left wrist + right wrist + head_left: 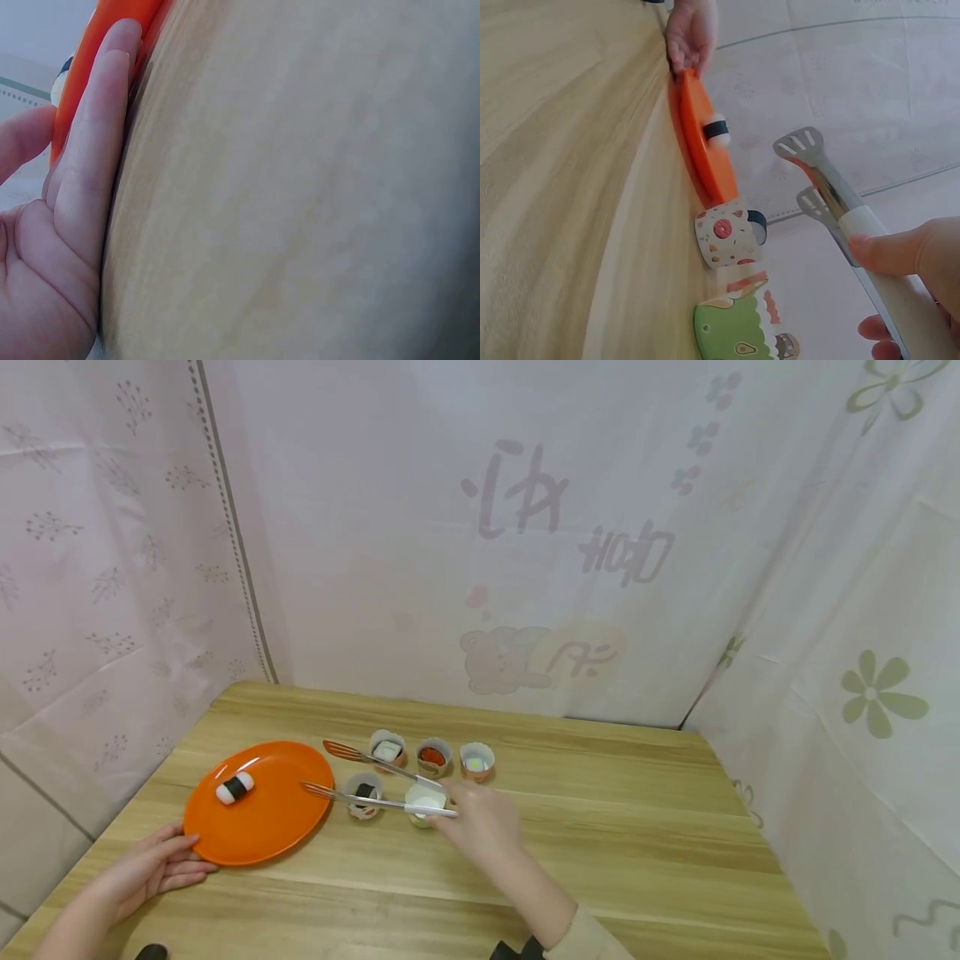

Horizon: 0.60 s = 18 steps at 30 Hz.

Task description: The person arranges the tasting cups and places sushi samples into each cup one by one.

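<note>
On the left of the table lies an orange plate (277,802), with a white sushi piece (236,787) banded in black on it. My left hand (161,864) pinches the plate's near-left rim, thumb on top and fingers beneath, as the left wrist view shows. My right hand (480,822) grips metal tongs (431,811) by their white handles. Spread apart, the tongs' slotted ends hold nothing; in the head view they point left toward the plate's right edge. Below them stands a paper cup (365,810) with a black-wrapped piece, also visible as a patterned cup (721,232).
Behind the tongs stand cups holding a white piece (387,751), an orange-red piece (432,757) and a white-and-green piece (476,764). A green cup (735,326) sits beside the patterned one. Dark objects (517,950) show at the bottom edge. Curtains (825,693) surround the table.
</note>
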Each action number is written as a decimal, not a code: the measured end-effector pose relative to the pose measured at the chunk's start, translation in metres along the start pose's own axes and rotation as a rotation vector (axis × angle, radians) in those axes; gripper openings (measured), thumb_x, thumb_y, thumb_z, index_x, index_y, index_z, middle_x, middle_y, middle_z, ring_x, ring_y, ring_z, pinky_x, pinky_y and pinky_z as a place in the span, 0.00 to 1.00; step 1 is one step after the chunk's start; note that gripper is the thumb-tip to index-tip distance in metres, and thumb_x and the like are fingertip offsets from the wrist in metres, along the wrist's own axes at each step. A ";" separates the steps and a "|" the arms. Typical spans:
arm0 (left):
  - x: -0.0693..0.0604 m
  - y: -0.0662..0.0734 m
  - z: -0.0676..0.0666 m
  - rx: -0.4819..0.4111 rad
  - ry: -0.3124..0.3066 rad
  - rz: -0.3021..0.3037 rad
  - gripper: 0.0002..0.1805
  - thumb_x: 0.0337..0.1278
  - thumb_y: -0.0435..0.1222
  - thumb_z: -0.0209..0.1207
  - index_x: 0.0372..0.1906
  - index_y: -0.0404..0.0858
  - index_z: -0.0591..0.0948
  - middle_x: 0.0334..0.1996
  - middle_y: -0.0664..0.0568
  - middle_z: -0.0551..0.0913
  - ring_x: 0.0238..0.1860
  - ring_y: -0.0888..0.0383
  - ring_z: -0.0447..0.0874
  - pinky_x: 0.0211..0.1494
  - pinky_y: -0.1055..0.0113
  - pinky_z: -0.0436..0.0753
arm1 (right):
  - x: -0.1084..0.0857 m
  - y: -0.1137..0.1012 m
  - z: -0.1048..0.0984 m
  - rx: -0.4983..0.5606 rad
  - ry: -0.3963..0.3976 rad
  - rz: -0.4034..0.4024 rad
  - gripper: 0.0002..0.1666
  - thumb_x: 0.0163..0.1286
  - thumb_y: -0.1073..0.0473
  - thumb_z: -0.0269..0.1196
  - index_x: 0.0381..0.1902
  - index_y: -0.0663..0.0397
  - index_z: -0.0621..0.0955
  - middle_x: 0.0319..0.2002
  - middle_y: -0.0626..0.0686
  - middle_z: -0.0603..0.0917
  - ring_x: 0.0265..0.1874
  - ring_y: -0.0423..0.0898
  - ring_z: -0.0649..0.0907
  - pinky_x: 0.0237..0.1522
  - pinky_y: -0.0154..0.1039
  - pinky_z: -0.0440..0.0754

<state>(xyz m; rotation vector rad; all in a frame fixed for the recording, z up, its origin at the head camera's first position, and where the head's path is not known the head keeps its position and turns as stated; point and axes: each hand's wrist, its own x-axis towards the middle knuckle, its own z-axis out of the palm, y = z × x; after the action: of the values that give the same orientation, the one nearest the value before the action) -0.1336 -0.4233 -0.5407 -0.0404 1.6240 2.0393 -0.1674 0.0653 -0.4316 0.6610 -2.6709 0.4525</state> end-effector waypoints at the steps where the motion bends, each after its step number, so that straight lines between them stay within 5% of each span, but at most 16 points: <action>1: 0.000 0.000 0.000 0.001 0.003 -0.001 0.38 0.78 0.36 0.37 0.65 0.19 0.25 0.45 0.39 0.83 0.48 0.45 0.83 0.55 0.51 0.78 | 0.000 -0.001 0.002 0.001 0.003 -0.004 0.33 0.48 0.37 0.73 0.48 0.49 0.85 0.36 0.46 0.87 0.20 0.36 0.78 0.12 0.27 0.63; 6: 0.000 0.000 0.001 0.002 -0.001 0.005 0.38 0.78 0.36 0.37 0.65 0.18 0.25 0.45 0.38 0.83 0.48 0.45 0.83 0.55 0.51 0.78 | 0.002 -0.004 0.008 0.006 -0.003 -0.009 0.34 0.48 0.36 0.73 0.49 0.49 0.85 0.30 0.44 0.86 0.15 0.34 0.71 0.11 0.28 0.61; 18: -0.001 0.003 0.003 -0.011 -0.012 -0.002 0.39 0.77 0.36 0.38 0.65 0.19 0.25 0.45 0.39 0.83 0.49 0.45 0.82 0.56 0.50 0.78 | 0.018 -0.015 0.010 0.053 -0.068 0.064 0.34 0.51 0.37 0.72 0.53 0.46 0.84 0.41 0.47 0.86 0.10 0.35 0.64 0.06 0.31 0.61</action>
<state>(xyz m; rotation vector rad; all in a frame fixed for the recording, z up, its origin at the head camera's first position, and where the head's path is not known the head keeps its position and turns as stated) -0.1326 -0.4213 -0.5371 -0.0334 1.6046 2.0433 -0.1771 0.0422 -0.4299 0.6178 -2.7591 0.5292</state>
